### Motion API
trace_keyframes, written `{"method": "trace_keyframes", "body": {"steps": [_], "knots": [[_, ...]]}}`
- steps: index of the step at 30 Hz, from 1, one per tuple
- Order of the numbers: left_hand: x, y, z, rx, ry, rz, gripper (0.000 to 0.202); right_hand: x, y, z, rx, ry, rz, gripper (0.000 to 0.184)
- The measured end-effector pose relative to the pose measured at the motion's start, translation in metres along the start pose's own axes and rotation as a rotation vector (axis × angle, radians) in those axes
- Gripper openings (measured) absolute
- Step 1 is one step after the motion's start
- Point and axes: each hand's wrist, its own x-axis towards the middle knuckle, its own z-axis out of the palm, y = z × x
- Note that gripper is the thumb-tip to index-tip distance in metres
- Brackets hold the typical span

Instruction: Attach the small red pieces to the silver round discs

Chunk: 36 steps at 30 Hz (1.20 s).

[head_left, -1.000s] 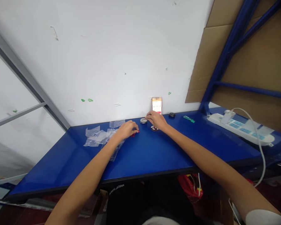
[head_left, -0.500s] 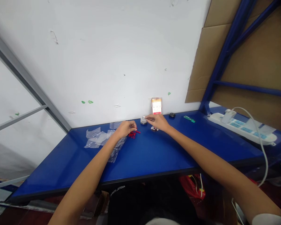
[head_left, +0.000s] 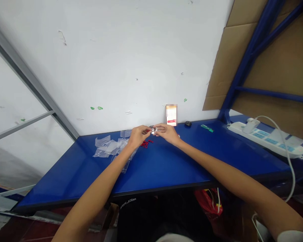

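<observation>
The left hand (head_left: 140, 135) and right hand (head_left: 168, 132) now meet, both grasping a round metal disc (head_left: 154, 130) between their fingers; a moment ago it sat alone on the blue worktop (head_left: 181, 164) near the wall. Red cord (head_left: 145, 144) lies just below the left hand, beside clear plastic bags (head_left: 108, 148).

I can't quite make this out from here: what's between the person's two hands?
In the head view, a small round metal disc sits between the left hand and right hand, apparently held by both, with a bit of red cord just beside it.
</observation>
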Motion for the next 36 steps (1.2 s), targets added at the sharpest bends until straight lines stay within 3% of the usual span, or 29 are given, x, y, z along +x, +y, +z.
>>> {"method": "trace_keyframes", "body": {"steps": [8, 17, 24, 30, 36], "knots": [[-0.002, 0.0, 0.004, -0.018, 0.046, -0.093, 0.013, -0.005, -0.002, 0.006, 0.02, -0.013, -0.043, 0.056], [-0.003, 0.008, 0.003, 0.021, 0.116, -0.105, 0.012, -0.003, 0.001, 0.008, -0.015, -0.018, -0.061, 0.037], [-0.006, 0.011, 0.01, 0.012, 0.134, -0.136, 0.011, -0.003, 0.008, 0.01, 0.006, 0.024, -0.059, 0.037], [-0.004, 0.012, 0.013, -0.293, 0.084, -0.269, 0.019, -0.003, 0.009, 0.008, 0.004, 0.094, -0.051, 0.034], [0.0, 0.005, 0.011, -0.614, -0.007, -0.383, 0.041, -0.003, -0.005, 0.004, -0.065, 0.046, -0.161, 0.028]]}}
